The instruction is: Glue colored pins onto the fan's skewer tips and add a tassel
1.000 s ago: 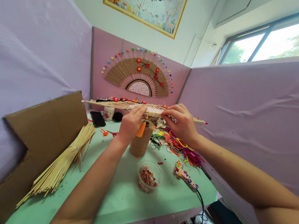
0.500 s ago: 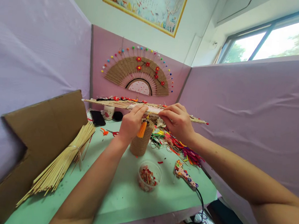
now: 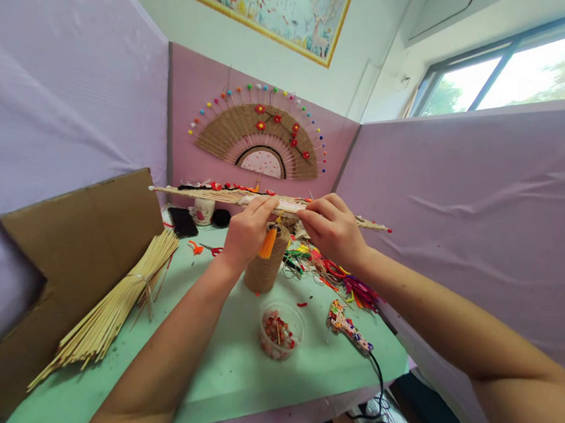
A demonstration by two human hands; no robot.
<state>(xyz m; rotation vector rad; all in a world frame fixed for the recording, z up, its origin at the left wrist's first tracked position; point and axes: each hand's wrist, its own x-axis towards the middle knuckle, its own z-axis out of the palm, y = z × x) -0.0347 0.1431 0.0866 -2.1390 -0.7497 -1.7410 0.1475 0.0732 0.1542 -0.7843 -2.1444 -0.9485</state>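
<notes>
Both hands grip the near edge of a handmade fan (image 3: 220, 195), held nearly flat and seen edge-on above the table. My left hand (image 3: 251, 225) is closed on it left of the middle. My right hand (image 3: 334, 227) pinches the same edge a little further right. Red flowers show along the fan's far side. From its near edge, between my hands, hangs an orange tassel (image 3: 268, 243). Just behind the tassel stands a roll of brown twine (image 3: 260, 275). The undersides of my fingertips are hidden.
On the green table (image 3: 229, 390) are a bundle of thin sticks (image 3: 108, 315), a tub of red beads (image 3: 281, 332), a patterned glue gun (image 3: 349, 327) with a cord, and colourful strips (image 3: 354, 289). Cardboard (image 3: 81, 222) leans at left. A finished fan (image 3: 230, 132) hangs on the back panel.
The whole view has shifted slightly, so everything sits a little further left and up. Both hands keep the same hold on the fan.
</notes>
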